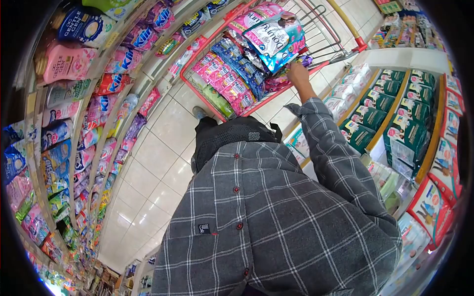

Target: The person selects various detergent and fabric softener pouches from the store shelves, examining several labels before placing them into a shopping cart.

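Stocked shelves (94,123) flank the trolley (316,44); right hand (297,73) grips a pouch (276,37).

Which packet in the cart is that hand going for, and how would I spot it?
Find the red shopping cart in the aisle, piled with refill pouches. On top of the pile, by the right hand, lies the Downy pouch. It is teal and blue with a white label, unlike the pink Molto packs in rows below it.

Grey plaid shirt (276,217) with dark red buttons, long sleeve (335,153), small black label.
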Demonstrator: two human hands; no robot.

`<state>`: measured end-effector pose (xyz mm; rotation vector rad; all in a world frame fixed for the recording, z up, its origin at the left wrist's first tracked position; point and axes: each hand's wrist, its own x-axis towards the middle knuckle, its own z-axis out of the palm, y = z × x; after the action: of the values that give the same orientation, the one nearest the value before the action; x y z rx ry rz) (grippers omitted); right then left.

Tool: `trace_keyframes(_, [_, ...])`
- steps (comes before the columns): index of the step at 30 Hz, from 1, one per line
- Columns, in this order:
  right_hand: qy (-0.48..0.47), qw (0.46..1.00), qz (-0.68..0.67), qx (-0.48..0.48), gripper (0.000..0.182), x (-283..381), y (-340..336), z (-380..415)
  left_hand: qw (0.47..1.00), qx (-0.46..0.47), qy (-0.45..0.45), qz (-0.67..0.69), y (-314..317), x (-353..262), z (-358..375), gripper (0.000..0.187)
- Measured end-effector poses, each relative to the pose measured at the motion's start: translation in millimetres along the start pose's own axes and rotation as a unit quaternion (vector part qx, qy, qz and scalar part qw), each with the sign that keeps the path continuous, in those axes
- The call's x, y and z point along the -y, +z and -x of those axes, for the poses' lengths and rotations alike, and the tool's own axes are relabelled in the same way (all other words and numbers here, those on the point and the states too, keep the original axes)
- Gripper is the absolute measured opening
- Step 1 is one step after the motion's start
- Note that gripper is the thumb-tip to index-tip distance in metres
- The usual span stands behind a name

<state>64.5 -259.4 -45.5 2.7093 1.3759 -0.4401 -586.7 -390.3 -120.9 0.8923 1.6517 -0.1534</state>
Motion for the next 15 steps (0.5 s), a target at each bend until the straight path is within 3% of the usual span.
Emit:
trace_keyframes(2, [0.017,0.997,-0.048,0.060,0.025,-1,-10,-3,1.000,-0.004,0.013,-0.010,1,0,2,0.031])
trace_keyframes(5, [-0.054,0.987,0.150,-0.013,0.023,14,-34,19,0.999,-0.011,0.029,-0.023,2,-5,2,0.031])
trace_keyframes(6, [-0.049,0.986,0.155,-0.033,0.025,18,-34,23,0.999,-0.012,0.034,-0.029,3,-5,2,0.031])
trace_keyframes(9, [-0.092,0.990,0.111,-0.008,0.037,24,-30,14,0.997,-0.013,0.053,-0.046,3,-9,0,0.031])
trace_keyframes(13, [-0.112,0.978,0.171,0.042,0.052,49,-23,45,0.993,-0.012,0.094,-0.076,1,-14,-9,0.031])
trace_keyframes(15, [-0.046,0.976,0.196,0.079,0.065,49,-10,48,0.987,-0.013,0.129,-0.092,-2,-19,-13,0.031])
